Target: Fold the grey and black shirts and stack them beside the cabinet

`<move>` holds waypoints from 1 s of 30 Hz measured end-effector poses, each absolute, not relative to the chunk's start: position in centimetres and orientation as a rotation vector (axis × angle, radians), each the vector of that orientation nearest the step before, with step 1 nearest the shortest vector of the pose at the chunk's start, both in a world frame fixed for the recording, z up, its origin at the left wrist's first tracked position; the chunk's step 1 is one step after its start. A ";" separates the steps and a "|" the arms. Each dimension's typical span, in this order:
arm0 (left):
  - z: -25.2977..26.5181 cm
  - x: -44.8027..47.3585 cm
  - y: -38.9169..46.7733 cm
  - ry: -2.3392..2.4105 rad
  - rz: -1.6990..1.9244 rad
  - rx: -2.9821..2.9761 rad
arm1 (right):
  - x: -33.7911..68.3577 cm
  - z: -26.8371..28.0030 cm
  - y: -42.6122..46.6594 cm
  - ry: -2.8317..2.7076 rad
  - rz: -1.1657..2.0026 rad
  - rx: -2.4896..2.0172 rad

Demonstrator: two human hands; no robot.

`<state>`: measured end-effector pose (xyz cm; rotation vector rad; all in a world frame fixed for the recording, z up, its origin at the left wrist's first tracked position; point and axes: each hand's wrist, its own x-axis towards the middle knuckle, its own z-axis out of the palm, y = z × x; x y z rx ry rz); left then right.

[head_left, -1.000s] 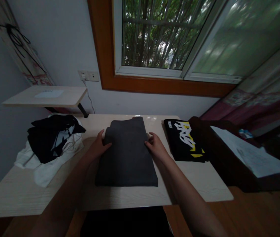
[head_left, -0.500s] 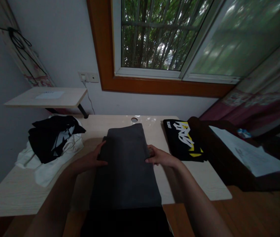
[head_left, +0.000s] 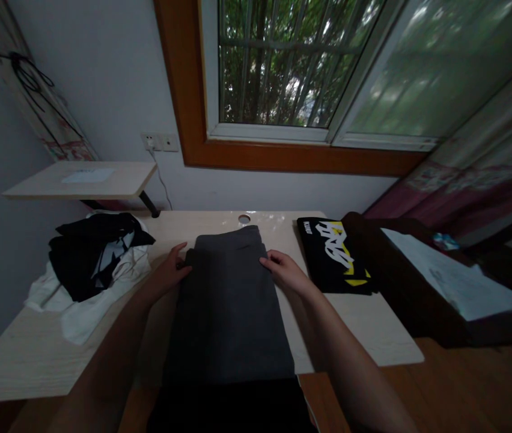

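Observation:
A dark grey folded garment [head_left: 229, 307] lies lengthwise in front of me, its near end at the table's front edge. At its upper left edge is my left hand [head_left: 168, 273], thumb touching the cloth and fingers spread apart. My right hand [head_left: 288, 272] pinches the garment's upper right edge between thumb and fingers. A small crease shows near the far end of the cloth. Whether the garment is trousers or a top, I cannot tell.
On the left, a black and white heap of clothes [head_left: 96, 258] lies beside a raised shelf [head_left: 80, 180]. A folded black T-shirt [head_left: 332, 255] with white and yellow print is at the right of the table [head_left: 386, 331]. Beyond it, papers [head_left: 454, 276] rest on a dark surface.
Both hands have moved farther up along the garment's sides. The left fingers have lifted off the cloth, and a crease has appeared near the far end.

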<state>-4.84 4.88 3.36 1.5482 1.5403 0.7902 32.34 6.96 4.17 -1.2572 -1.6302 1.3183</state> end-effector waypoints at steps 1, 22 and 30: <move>3.9 -5.0 4.8 1.525 0.792 1.573 | 32.4 4.4 6.8 -1.592 1.350 -1.232; 1.2 -2.9 12.7 1.543 1.170 1.131 | 31.4 1.1 14.7 -1.410 1.007 -1.568; 1.8 -3.3 13.7 1.397 1.370 1.215 | 30.6 2.2 15.4 -1.410 0.862 -1.323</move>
